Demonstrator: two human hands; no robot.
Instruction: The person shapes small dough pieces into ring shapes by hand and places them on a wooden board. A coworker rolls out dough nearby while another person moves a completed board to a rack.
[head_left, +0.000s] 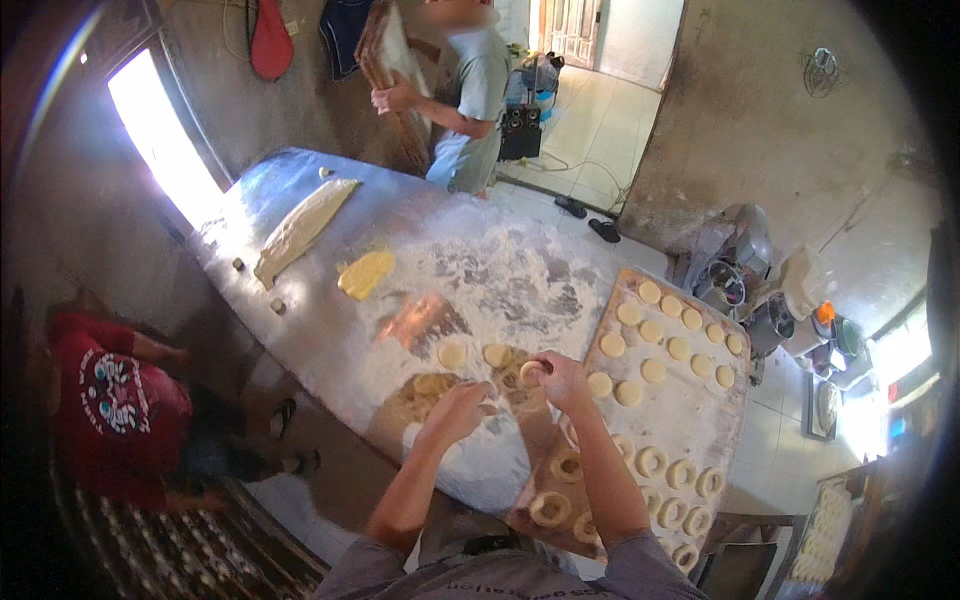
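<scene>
My right hand (563,383) pinches a pale dough ring (530,374) at the near edge of the floured metal table. Just left of it, my left hand (458,412) has its fingers curled together over the flour; whatever they hold, if anything, I cannot make out. Two round dough pieces, one a dough disc (452,355) and the other a flatter dough round (497,355), lie beyond my hands. To the right, a floured wooden board (700,400) carries several plain discs toward its far end and several dough rings (652,461) nearer me.
Farther off on the metal table (400,200) lie a long dough strip (305,228) and a yellow lump (366,275). A person (465,100) holds a board beyond the far end. Another person in a red shirt (120,415) is at the left, beside a loaded rack (150,545).
</scene>
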